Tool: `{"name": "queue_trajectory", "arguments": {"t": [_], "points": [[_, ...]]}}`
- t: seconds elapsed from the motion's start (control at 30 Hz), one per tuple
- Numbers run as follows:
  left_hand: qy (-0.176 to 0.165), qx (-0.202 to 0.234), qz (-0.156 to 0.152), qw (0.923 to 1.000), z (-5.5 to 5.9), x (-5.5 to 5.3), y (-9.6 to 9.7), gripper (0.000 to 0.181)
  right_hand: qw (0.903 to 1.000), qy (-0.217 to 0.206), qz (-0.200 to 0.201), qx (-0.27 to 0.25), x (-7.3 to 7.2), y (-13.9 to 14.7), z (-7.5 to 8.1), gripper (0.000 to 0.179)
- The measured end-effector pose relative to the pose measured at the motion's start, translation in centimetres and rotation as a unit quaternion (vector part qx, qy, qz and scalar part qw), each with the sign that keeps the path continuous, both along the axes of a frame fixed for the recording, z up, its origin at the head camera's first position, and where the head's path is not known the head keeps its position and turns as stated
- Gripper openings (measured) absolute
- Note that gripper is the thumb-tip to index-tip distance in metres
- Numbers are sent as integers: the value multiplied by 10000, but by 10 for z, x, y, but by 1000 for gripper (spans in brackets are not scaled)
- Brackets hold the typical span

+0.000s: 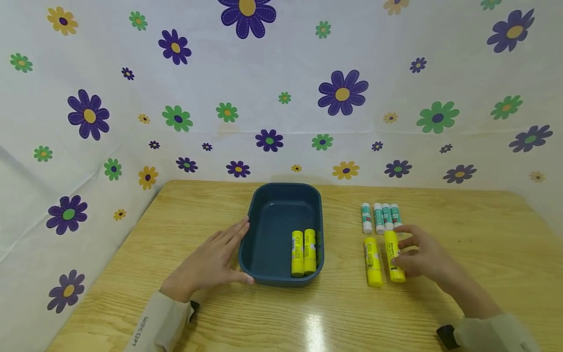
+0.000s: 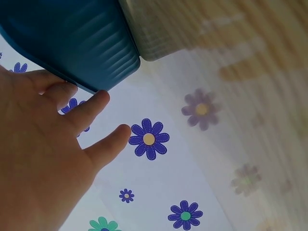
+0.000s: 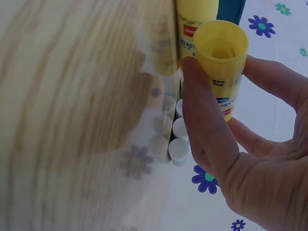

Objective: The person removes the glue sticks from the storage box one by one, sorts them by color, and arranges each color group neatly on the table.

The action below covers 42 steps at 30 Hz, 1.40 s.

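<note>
A dark blue bin (image 1: 283,282) stands on the table, with two yellow glue sticks (image 1: 297,254) side by side at its near right. My left hand (image 1: 211,261) is spread at the bin's left side, fingertips along its rim and thumb near the front corner. In the left wrist view its straight fingers (image 2: 91,108) reach the bin's edge. My right hand (image 1: 424,256) pinches a yellow glue stick (image 1: 394,256) between thumb and fingers. Seen from the right wrist, that glue stick (image 3: 222,53) shows its hollow yellow end. Another yellow glue stick (image 1: 373,261) lies just left of it.
Several smaller teal-and-white glue sticks (image 1: 378,218) lie in a row behind the yellow ones, right of the bin. The wooden table (image 1: 211,318) ends at a flower-printed cloth (image 1: 281,73) along the back and sides.
</note>
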<state>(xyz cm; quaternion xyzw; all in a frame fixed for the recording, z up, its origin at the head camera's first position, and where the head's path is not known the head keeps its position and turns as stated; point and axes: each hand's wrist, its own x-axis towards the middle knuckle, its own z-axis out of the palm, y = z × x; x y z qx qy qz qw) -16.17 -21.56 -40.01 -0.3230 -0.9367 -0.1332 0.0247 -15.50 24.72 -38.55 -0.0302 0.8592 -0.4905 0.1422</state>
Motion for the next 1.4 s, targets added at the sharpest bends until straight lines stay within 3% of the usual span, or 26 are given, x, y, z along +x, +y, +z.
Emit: {"name": "queue_trajectory", "arguments": {"t": [0.23, 0.47, 0.83, 1.1, 1.4], "points": [[-352, 299, -217, 9987, 1, -1, 0, 125, 9984, -168, -51, 528, -1, 2, -3, 76], [-815, 375, 42, 9960, 4, 1, 6, 123, 9983, -163, 14, 565, 1, -1, -2, 76], [-1028, 760, -136, 9917, 2, -2, 8, 120, 9967, -175, 192, 770, 0, -9, -2, 71], [-949, 729, -24, 9928, 3, 1, 8, 111, 9943, -97, 229, 1034, -3, -12, -3, 70], [-1120, 1023, -21, 9884, -1, 0, 7, 114, 9965, -241, 269, 757, -2, -14, -3, 70]]}}
